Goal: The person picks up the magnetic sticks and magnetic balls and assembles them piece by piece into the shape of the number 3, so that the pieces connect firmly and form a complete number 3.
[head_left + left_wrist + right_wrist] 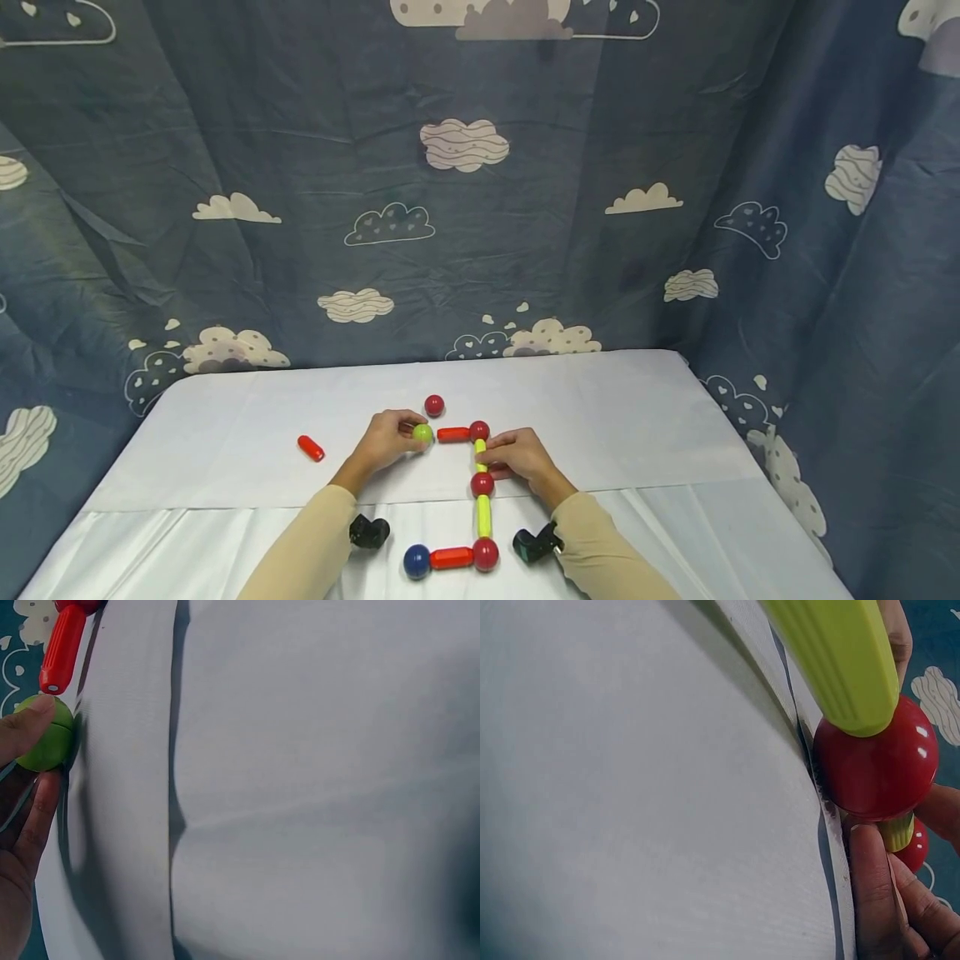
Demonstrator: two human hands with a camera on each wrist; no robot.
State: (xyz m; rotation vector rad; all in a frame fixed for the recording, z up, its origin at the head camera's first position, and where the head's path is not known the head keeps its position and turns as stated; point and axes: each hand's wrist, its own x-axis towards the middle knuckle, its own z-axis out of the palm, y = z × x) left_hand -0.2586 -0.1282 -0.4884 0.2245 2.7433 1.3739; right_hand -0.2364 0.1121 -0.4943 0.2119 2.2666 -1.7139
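My left hand (386, 440) pinches a green ball (423, 433) between thumb and fingers. Just right of it lies the free end of a red rod (453, 434); a narrow gap shows in the head view. That rod joins a far red ball (479, 430). With its fingers, my right hand (523, 457) holds the far yellow-green rod (481, 457), which runs to a middle red ball (877, 761). A second yellow-green rod (483, 517) leads to a near red ball (485, 554). From there another red rod (452, 558) reaches leftward to a blue ball (416, 562).
A loose red ball (434, 406) lies behind the green one. Off to the left is a loose red rod (311, 448). The white cloth-covered table (637, 417) meets a dark cloud-print curtain (540, 250) behind. Black wrist cameras are worn on both arms.
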